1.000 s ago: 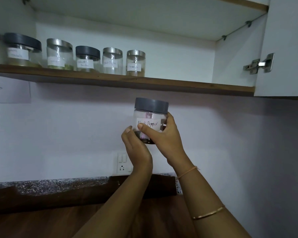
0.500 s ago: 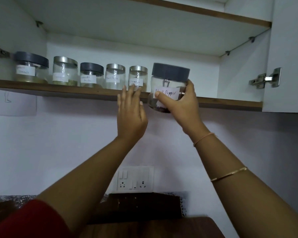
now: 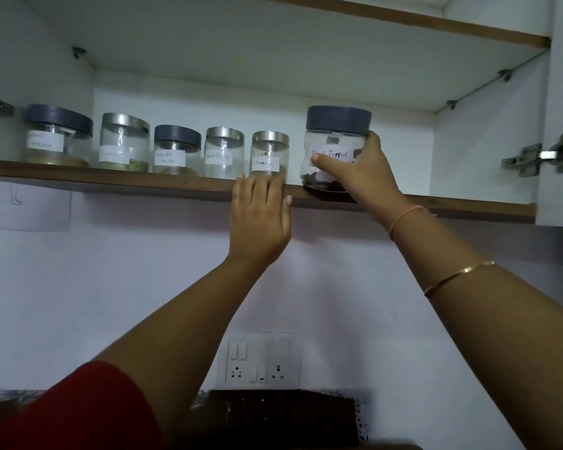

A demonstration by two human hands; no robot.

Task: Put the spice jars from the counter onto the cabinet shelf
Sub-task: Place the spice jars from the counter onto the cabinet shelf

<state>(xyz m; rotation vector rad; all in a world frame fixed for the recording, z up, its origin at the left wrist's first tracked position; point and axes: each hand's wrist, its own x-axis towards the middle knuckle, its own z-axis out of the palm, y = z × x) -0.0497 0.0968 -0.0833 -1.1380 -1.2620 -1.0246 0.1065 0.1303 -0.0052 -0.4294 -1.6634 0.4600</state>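
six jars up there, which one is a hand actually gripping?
The grey-lidded jar labelled Black Pepper at the right end of the row. The right hand wraps its side; the left hand only rests on the shelf edge, gripping none.

Two bare forearms rise from the bottom of the head view, each ending in a bare hand. The left hand (image 3: 259, 219) has short, pale, unpainted nails and wears no rings that can be seen; a red sleeve (image 3: 78, 407) covers that arm's upper part near the lower left corner. The right hand (image 3: 368, 173) has a thin peach-coloured thread band (image 3: 403, 214) around the wrist, and further down the forearm sits a slim gold bangle (image 3: 459, 276).
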